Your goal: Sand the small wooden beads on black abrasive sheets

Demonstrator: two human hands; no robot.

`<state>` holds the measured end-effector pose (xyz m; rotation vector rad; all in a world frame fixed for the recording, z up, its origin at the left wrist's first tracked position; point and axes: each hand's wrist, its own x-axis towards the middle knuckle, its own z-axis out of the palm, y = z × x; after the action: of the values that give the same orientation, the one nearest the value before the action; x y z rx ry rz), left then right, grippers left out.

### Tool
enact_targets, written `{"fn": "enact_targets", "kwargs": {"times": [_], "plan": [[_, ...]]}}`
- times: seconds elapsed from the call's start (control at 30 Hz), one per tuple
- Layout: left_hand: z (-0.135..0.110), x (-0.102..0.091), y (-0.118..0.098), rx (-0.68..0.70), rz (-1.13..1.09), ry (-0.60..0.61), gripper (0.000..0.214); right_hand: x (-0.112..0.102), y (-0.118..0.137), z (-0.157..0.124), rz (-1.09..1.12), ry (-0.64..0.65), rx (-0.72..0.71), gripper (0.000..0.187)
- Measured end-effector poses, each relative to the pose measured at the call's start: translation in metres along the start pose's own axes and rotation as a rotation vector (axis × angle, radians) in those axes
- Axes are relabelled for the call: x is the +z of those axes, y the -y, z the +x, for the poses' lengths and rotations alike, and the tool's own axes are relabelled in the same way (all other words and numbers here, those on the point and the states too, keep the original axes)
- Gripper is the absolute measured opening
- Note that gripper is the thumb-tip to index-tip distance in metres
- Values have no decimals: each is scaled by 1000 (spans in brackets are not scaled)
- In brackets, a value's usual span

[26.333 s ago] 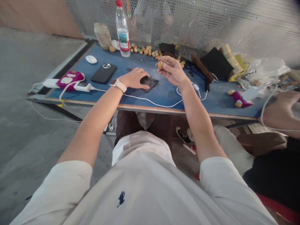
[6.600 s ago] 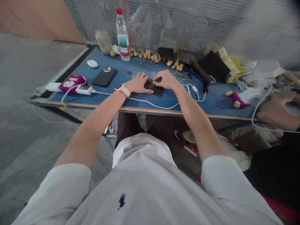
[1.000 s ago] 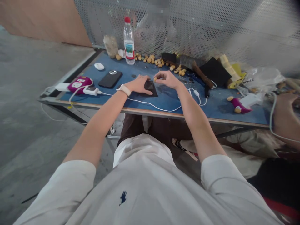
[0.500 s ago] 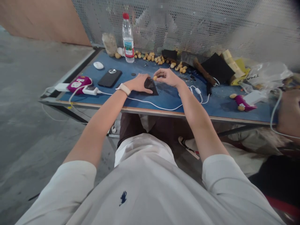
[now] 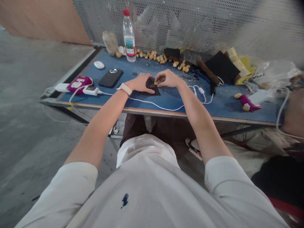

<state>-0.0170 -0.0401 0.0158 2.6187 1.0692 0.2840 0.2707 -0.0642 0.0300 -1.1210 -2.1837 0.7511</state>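
A black sheet of sandpaper (image 5: 152, 85) lies on the blue table (image 5: 171, 101) in front of me. My left hand (image 5: 140, 83), with a white watch at the wrist, lies flat on the sheet's left part and presses it down. My right hand (image 5: 167, 79) pinches a small tan bead (image 5: 155, 83) and holds it against the sheet. Several more tan beads (image 5: 161, 58) are strewn along the table's far side.
A water bottle (image 5: 129, 33), a black phone (image 5: 110, 77), a white mouse (image 5: 99, 64), a magenta power strip (image 5: 76, 85) and a white cable (image 5: 163, 107) are on the table. Dark sheets (image 5: 219, 66) and plastic bags (image 5: 270, 74) lie right. Another person's arm (image 5: 293, 117) is at the right edge.
My right hand has lowered the bead from just above the sheet down onto it. My left hand has stayed flat on the sheet.
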Motion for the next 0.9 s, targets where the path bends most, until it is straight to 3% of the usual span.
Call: {"fn": "enact_targets", "kwargs": {"times": [0.17, 0.4, 0.6, 0.8, 0.9], "plan": [[1, 0, 0, -12, 0, 6, 140, -4, 2, -3, -63, 44, -24, 31], [0, 0, 1, -25, -9, 16, 141, 4, -6, 9, -130, -1, -47, 33], [-2, 2, 2, -4, -29, 17, 124, 1, -4, 14, -227, 104, -58, 25], [0, 1, 0, -34, 20, 34, 126, 4, 3, 23, -434, 70, -49, 30], [1, 1, 1, -34, 12, 26, 123, 0, 8, 18, -451, 139, -32, 35]]}}
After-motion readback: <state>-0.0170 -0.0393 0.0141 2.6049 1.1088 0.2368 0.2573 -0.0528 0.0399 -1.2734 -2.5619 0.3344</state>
